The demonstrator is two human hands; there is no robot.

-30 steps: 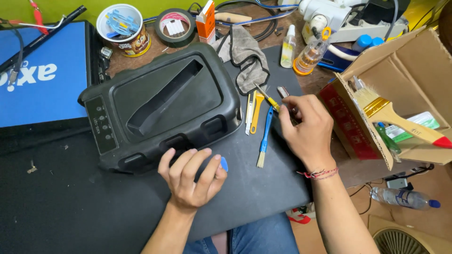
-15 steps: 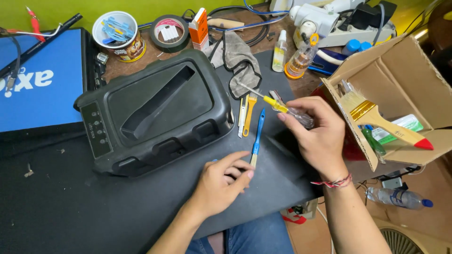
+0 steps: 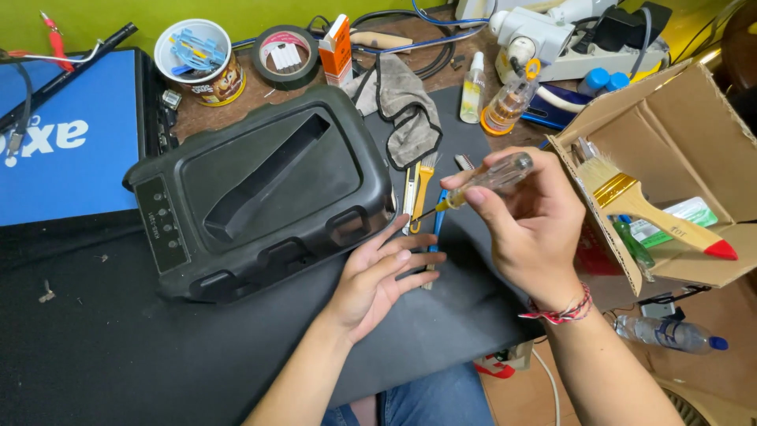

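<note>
My left hand (image 3: pixel 374 280) lies flat, palm up, fingers (image 3: pixel 410 256) extended and spread. My right hand (image 3: pixel 524 225) is raised, fingers curled in a closed grip, wrist bent.

Two hands (image 3: pixel 378 276), one screwdriver (image 3: pixel 489 180), one speaker (image 3: pixel 260 193)

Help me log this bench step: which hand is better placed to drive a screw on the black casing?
Right, probably: the right hand grips the screwdriver, tip toward the black casing. The left hand lies open beside it.

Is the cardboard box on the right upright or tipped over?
Tipped: the cardboard box lies on its side, mouth facing the right hand, a paintbrush sticking out.
</note>
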